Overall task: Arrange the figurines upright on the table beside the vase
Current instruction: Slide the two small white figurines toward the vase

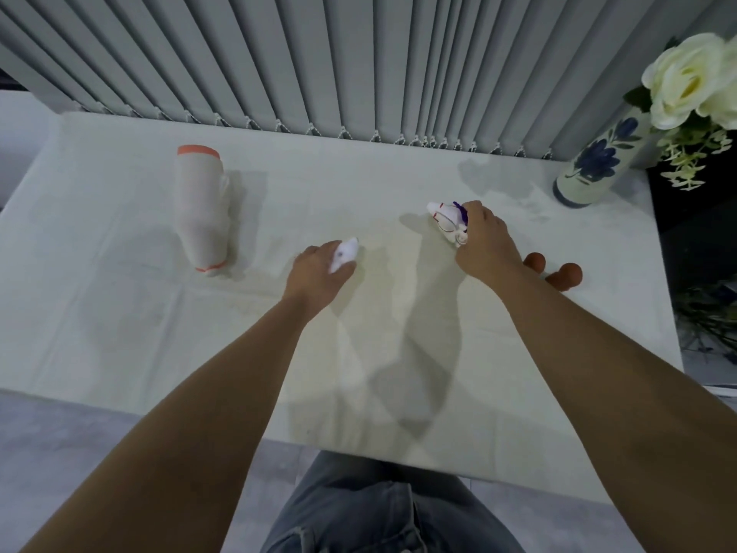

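Observation:
On the white tablecloth (119, 321), my left hand (319, 273) is closed around a small white figurine (346, 253) near the table's middle. My right hand (484, 241) grips a white figurine with purple hair (448, 221), tilted to the left just above the cloth. Behind my right wrist two small brown rounded figurines (564, 275) rest on the table, partly hidden. The vase (596, 163), white with blue flowers painted on it, stands upright at the back right and holds white roses (690, 79).
A tall white cylinder with orange rims (201, 205) stands at the left of the table. Grey vertical blinds (359, 61) hang along the far edge. A dark surface with greenery (706, 241) adjoins the table's right side. My jeans-clad leg is below the front edge.

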A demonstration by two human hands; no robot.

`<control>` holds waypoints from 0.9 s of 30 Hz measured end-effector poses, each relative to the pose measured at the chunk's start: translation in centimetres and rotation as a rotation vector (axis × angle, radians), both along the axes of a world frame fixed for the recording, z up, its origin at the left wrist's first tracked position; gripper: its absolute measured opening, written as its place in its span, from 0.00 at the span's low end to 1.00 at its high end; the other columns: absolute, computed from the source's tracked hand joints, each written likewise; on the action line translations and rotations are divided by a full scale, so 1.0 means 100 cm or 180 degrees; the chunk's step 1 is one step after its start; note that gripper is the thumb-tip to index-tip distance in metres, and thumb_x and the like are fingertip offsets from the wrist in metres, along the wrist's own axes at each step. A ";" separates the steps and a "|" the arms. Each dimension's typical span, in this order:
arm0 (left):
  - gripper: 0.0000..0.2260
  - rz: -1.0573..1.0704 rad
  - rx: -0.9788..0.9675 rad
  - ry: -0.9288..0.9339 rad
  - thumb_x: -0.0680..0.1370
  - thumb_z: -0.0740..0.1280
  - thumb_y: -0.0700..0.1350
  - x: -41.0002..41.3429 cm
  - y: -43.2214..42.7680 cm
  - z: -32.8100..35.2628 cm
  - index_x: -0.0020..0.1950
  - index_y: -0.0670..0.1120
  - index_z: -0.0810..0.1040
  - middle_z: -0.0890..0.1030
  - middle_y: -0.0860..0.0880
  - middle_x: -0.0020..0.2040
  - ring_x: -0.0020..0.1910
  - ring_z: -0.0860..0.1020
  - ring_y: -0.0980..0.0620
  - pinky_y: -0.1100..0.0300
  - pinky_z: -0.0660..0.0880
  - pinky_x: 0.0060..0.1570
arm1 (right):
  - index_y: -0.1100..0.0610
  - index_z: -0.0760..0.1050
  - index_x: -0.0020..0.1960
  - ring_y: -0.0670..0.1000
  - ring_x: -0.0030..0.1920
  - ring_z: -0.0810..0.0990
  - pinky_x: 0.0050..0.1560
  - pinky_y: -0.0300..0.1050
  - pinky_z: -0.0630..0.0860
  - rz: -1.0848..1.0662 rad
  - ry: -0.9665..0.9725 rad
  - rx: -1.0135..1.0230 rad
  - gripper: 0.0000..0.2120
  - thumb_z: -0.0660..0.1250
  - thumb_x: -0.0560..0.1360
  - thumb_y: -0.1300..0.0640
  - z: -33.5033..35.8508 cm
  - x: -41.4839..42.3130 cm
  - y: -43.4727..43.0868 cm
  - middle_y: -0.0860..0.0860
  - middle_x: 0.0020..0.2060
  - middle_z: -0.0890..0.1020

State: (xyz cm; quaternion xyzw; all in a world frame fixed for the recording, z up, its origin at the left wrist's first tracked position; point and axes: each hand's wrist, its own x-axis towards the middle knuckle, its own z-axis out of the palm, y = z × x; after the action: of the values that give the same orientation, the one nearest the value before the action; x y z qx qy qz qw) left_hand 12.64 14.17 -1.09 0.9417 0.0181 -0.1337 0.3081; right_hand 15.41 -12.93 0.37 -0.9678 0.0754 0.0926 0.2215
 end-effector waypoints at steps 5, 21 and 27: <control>0.06 0.0763 -0.1959 0.0788 0.77 0.65 0.53 0.007 -0.024 0.015 0.48 0.52 0.76 0.81 0.49 0.49 0.43 0.81 0.52 0.57 0.81 0.47 | 0.57 0.63 0.63 0.55 0.48 0.74 0.46 0.48 0.69 -0.0149 0.0818 0.0832 0.18 0.64 0.76 0.56 0.012 0.006 -0.003 0.56 0.55 0.75; 0.12 0.0737 -0.2018 0.1170 0.75 0.73 0.48 0.020 -0.042 0.009 0.48 0.40 0.77 0.81 0.44 0.47 0.41 0.81 0.50 0.54 0.84 0.47 | 0.57 0.66 0.62 0.59 0.56 0.77 0.63 0.56 0.68 0.0233 0.0097 -0.0768 0.22 0.70 0.72 0.54 -0.003 -0.016 -0.009 0.55 0.54 0.77; 0.17 0.0427 -0.0484 0.0233 0.72 0.72 0.54 0.037 -0.068 0.004 0.52 0.44 0.75 0.78 0.52 0.44 0.43 0.75 0.50 0.59 0.69 0.39 | 0.54 0.66 0.63 0.56 0.59 0.76 0.75 0.56 0.55 0.0411 0.0082 -0.1015 0.22 0.69 0.71 0.60 0.001 -0.016 -0.018 0.52 0.56 0.77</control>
State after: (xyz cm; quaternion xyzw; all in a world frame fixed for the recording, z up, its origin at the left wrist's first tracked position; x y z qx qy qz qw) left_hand 16.36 7.38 -0.73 0.9068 0.0821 -0.1481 0.3861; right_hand 13.85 -14.75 0.42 -0.9923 0.0297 0.1060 0.0577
